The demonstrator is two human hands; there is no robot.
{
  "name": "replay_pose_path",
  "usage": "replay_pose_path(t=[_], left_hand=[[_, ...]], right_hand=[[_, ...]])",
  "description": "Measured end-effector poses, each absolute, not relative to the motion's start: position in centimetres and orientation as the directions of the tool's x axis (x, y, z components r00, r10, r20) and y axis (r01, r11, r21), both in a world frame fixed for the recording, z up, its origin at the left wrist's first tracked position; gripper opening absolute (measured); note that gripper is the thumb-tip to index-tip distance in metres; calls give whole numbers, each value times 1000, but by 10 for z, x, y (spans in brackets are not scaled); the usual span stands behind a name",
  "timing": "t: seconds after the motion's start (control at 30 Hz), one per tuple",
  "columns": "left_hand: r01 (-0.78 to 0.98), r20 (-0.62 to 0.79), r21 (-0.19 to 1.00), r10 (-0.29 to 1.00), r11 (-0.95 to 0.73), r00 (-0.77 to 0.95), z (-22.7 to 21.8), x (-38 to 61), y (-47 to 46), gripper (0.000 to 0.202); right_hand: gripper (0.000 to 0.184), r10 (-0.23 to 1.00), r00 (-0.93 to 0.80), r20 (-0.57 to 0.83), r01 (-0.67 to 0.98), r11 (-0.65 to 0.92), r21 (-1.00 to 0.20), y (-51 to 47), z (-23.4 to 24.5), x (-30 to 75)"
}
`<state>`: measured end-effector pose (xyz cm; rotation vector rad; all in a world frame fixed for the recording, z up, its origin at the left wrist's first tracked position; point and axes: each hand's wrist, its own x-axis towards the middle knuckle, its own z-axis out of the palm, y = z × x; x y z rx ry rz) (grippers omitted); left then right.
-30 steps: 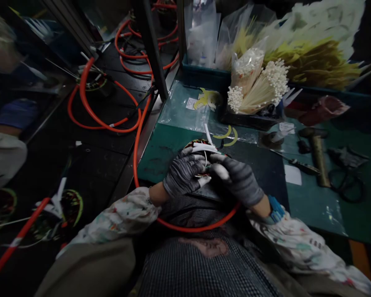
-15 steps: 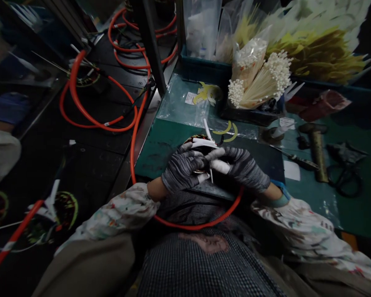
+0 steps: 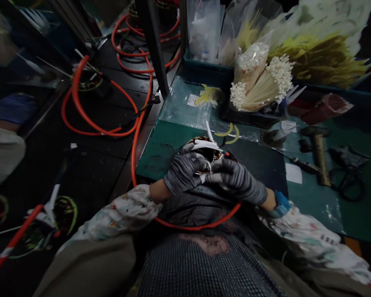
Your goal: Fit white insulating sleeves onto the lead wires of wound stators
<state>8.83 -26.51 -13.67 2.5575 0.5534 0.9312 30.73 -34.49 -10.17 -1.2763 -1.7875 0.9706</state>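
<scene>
A round wound motor stator (image 3: 214,154) sits on the bench in front of me, with white sleeves (image 3: 204,144) lying across its top. My left hand (image 3: 185,169), in a striped grey glove with pale fingertips, is closed on the stator's near left side. Between the hands, a thin white cord (image 3: 209,166) curves up in a small loop at the stator's near rim. Fingers bent together, my right hand (image 3: 236,177) pinches at that cord; its fingertips are partly hidden. An orange cable (image 3: 198,227) hangs across my lap below the stator.
Two yellow curved strips (image 3: 231,133) lie behind the stator. To the right are a screwdriver (image 3: 306,165), a hammer (image 3: 320,156) and black-handled scissors (image 3: 349,181). White-tipped sticks (image 3: 266,88) stand at the back. At left, a co-worker's blue-gloved hand (image 3: 14,108) is near more stators.
My right hand has shifted slightly down and turned, uncovering more of the stator's right side. The white cord now shows as a loop. The left hand has hardly moved.
</scene>
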Motion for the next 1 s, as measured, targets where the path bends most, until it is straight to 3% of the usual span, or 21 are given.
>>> replay_pose_path(t=[0.1, 0.23, 0.3, 0.47, 0.63, 0.7, 0.8, 0.9, 1.0], left_hand=[[248, 534, 464, 492, -850, 687, -134, 90, -267, 12], [251, 532, 478, 505, -842, 680, -133, 89, -266, 12], [253, 539, 468, 500, -847, 678, -134, 88, -265, 13], [251, 581, 356, 424, -900, 695, -140, 85, -263, 23], [316, 607, 210, 377, -925, 700, -139, 77, -261, 31], [321, 653, 87, 297, -943, 697, -136, 69, -254, 38], [260, 686, -28, 171, -965, 707, -131, 52, -236, 44], [221, 616, 12, 181, -975, 767, -122, 40, -222, 44], [178, 517, -2, 152, -984, 842, -112, 39, -221, 34]], right_hand=[[22, 994, -107, 29, 445, 74, -893, -357, -105, 306], [19, 943, -320, 92, 367, 212, -906, -362, -97, 300], [18, 933, -342, 113, 384, 249, -889, -355, -94, 293], [23, 964, -92, 251, 544, 260, -798, -313, -101, 277], [19, 893, 156, 422, 604, 251, -756, -298, -104, 287], [37, 890, 212, 404, 670, 169, -723, -302, -108, 295], [64, 967, 89, 239, 753, 92, -651, -300, -116, 306], [56, 974, -188, 128, 716, 225, -661, -278, -120, 317], [57, 909, -386, 155, 494, 346, -798, -250, -114, 324]])
